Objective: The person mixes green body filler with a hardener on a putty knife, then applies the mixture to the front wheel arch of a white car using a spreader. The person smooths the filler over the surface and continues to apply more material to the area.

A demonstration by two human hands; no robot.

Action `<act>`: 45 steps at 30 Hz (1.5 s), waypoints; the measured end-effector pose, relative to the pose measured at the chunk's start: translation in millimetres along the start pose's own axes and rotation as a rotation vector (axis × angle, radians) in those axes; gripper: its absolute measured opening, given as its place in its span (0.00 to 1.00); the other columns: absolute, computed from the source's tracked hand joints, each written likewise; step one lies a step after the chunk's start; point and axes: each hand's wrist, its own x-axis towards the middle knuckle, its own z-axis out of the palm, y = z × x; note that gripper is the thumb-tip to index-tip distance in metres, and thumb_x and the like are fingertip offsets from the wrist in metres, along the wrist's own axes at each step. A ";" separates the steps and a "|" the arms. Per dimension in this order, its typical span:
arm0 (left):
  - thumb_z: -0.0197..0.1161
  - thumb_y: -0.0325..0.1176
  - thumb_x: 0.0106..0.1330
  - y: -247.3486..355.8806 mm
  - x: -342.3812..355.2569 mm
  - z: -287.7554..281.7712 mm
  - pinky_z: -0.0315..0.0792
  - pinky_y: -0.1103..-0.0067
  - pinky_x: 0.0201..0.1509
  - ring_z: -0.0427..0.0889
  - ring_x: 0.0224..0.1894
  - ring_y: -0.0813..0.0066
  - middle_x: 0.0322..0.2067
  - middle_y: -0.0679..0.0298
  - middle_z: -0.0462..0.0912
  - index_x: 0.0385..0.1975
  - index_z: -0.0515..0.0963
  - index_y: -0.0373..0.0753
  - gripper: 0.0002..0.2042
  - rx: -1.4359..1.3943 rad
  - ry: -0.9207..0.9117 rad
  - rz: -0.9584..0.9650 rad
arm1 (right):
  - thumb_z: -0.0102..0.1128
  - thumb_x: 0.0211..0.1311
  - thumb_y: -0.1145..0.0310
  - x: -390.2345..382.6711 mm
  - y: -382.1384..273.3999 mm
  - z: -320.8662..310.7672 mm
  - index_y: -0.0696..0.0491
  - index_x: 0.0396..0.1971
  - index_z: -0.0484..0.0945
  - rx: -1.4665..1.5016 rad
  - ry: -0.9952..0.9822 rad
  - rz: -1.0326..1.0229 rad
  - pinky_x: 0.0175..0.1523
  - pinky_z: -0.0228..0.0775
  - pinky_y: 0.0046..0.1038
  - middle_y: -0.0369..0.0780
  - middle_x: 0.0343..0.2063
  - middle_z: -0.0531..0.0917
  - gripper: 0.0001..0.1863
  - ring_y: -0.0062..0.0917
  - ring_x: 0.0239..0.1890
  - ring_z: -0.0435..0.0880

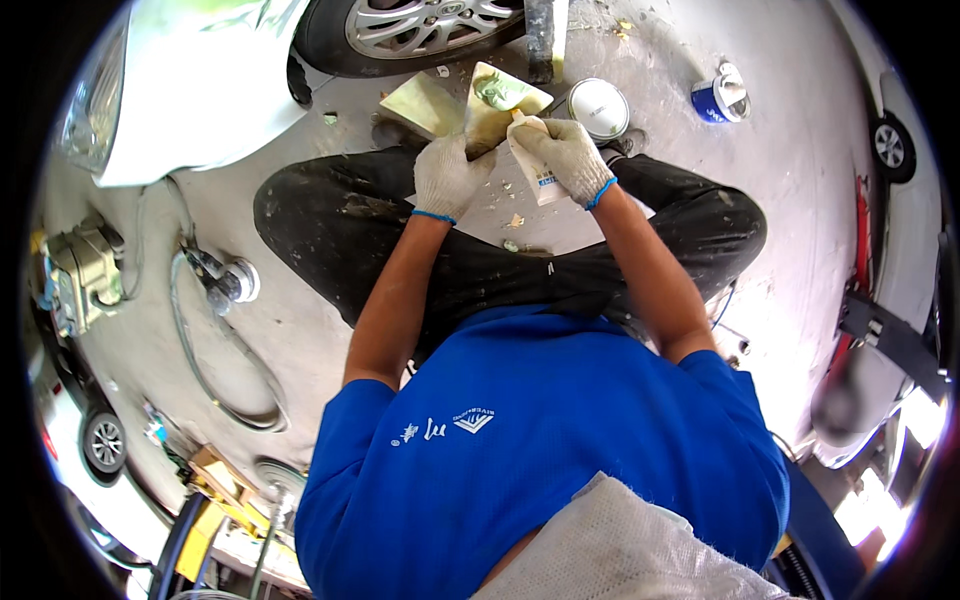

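My left hand (pixel 450 177), in a white knit glove with a blue cuff, is closed on a flat, pale putty spreader (pixel 486 122). A smear of light green putty (pixel 497 92) lies on the spreader's far part. Beside it, to the left, a second pale yellow-green plate (pixel 424 104) fans out from the same hand; how it is held is hidden. In my right hand (pixel 572 158), gloved alike, is a white squeeze tube (pixel 537 168). The tube's yellowish tip points toward the putty, close to the spreader's right edge.
Beyond my hands stand a round lidded can (pixel 599 108) and a car wheel (pixel 425 25). A blue and white can (pixel 721 97) is at the far right. On the left floor lies a sander (pixel 230 285) with its hose (pixel 195 365). A white car body (pixel 205 90) is at the far left.
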 end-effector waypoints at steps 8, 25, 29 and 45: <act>0.69 0.41 0.55 -0.5 2.1 4.3 0.78 0.63 0.43 0.85 0.38 0.49 0.33 0.51 0.86 0.38 0.84 0.36 0.16 -0.072 -0.015 -0.067 | 0.66 0.65 0.55 1.2 3.1 0.3 0.61 0.39 0.85 0.152 -0.062 0.047 0.28 0.75 0.22 0.36 0.26 0.85 0.20 0.15 0.24 0.82; 0.74 0.37 0.56 -0.1 25.5 29.7 0.78 0.72 0.38 0.87 0.31 0.65 0.28 0.55 0.88 0.40 0.84 0.31 0.17 0.075 -0.168 -0.152 | 0.58 0.69 0.45 10.4 53.8 -32.6 0.60 0.40 0.85 0.106 -0.193 0.054 0.35 0.75 0.27 0.37 0.27 0.85 0.28 0.17 0.29 0.81; 0.74 0.36 0.58 -13.7 33.8 42.0 0.76 0.75 0.33 0.82 0.27 0.77 0.27 0.62 0.87 0.38 0.84 0.29 0.16 -0.202 -0.248 -0.308 | 0.57 0.70 0.48 16.7 65.3 -35.5 0.58 0.43 0.84 0.171 -0.184 -0.012 0.37 0.75 0.28 0.39 0.29 0.85 0.25 0.19 0.31 0.81; 0.76 0.39 0.56 2.7 42.7 61.8 0.79 0.71 0.40 0.89 0.33 0.63 0.30 0.51 0.88 0.34 0.84 0.28 0.17 0.079 -0.246 -0.158 | 0.63 0.67 0.57 37.3 71.8 -42.2 0.56 0.47 0.82 0.057 -0.006 -0.098 0.48 0.75 0.31 0.45 0.37 0.86 0.19 0.27 0.40 0.84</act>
